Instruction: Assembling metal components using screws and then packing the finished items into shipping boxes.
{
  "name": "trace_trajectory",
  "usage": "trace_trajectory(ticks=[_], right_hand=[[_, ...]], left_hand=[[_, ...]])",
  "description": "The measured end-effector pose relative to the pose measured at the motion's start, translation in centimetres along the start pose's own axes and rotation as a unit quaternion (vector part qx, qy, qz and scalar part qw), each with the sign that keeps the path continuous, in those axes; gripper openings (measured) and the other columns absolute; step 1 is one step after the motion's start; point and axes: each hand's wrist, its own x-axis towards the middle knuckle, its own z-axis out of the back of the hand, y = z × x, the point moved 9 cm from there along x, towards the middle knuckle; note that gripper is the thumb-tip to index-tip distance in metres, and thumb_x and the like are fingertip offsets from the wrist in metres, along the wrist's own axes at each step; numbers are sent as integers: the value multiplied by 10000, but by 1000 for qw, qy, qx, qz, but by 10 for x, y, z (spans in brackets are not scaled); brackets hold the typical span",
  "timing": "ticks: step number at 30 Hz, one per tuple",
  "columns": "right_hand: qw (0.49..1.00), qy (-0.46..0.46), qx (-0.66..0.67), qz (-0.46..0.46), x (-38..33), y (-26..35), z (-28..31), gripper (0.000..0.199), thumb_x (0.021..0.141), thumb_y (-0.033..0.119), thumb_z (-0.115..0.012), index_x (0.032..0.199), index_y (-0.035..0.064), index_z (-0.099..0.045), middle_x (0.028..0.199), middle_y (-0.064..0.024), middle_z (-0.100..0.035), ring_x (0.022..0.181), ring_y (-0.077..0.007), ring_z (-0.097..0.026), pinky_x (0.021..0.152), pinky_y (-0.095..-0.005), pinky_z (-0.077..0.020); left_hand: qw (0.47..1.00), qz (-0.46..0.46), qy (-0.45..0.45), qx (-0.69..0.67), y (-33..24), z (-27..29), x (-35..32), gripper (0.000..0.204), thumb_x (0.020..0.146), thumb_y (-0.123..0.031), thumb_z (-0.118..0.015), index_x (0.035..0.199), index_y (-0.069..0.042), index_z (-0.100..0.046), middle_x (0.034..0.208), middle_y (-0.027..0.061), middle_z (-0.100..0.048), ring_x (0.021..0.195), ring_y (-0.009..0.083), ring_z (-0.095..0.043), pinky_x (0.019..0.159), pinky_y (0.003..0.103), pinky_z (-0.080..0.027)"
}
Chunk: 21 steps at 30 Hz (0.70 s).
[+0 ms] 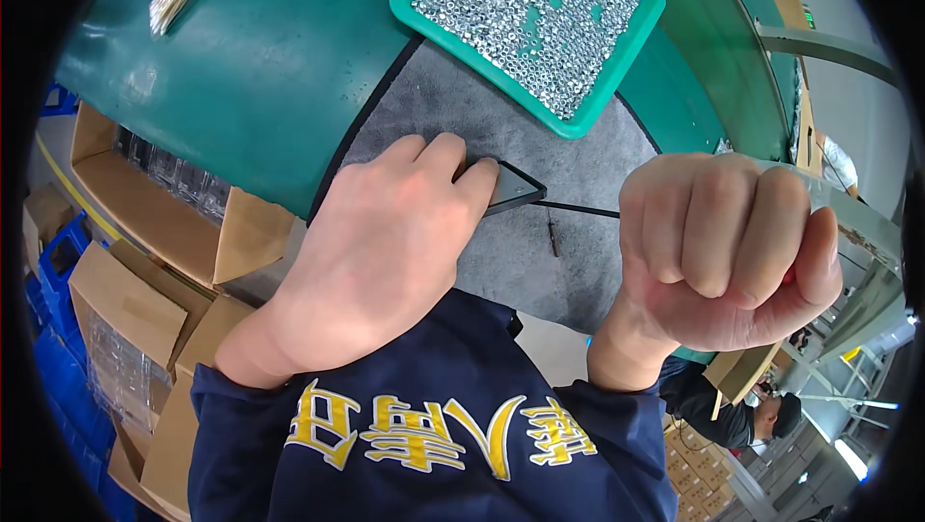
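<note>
The left hand pinches a black-edged plate while the right hand clenches, apparently round a black rod, seemingly a tool-working step calling next for steady alignment.

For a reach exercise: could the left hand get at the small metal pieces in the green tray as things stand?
Probably, once free: the left hand holds a dark part, but the small metal pieces lie uncovered in the green tray, nothing blocking.

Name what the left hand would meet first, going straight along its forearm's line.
Probably the near rim of the rectangular green plastic tray holding small silvery metal pieces; how high the left hand sits is unclear.
</note>
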Motion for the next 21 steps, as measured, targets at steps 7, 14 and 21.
trace_trajectory(ticks=[7, 14, 21], right_hand=[[1000, 6, -6, -6, 1, 2, 2, 464, 1063, 336, -316, 659, 189, -489, 567, 40, -429, 393, -58, -204, 407, -198, -211], [982, -106, -140, 70, -6, 9, 0, 438, 1038, 346, -318, 660, 217, -496, 564, 58, -445, 372, -54, -266, 404, -198, -227], [965, -149, -183, 111, -30, 20, 2, 435, 1006, 315, -349, 595, 230, -463, 502, 74, -459, 341, -53, -314, 371, -209, -243]], left_hand=[[1000, 7, 6, 4, 0, 0, 2, 364, 797, 21, -612, 1140, -64, -700, 1030, 70, -615, 843, 273, -597, 746, 354, -502], [1000, 7, 18, -1, 0, -2, 2, 375, 806, 20, -600, 1157, -65, -702, 1036, 69, -621, 850, 276, -604, 767, 357, -512], [999, 15, 27, -15, -1, -3, 3, 376, 811, 11, -596, 1162, -66, -705, 1032, 72, -626, 848, 284, -611, 783, 361, -519]])
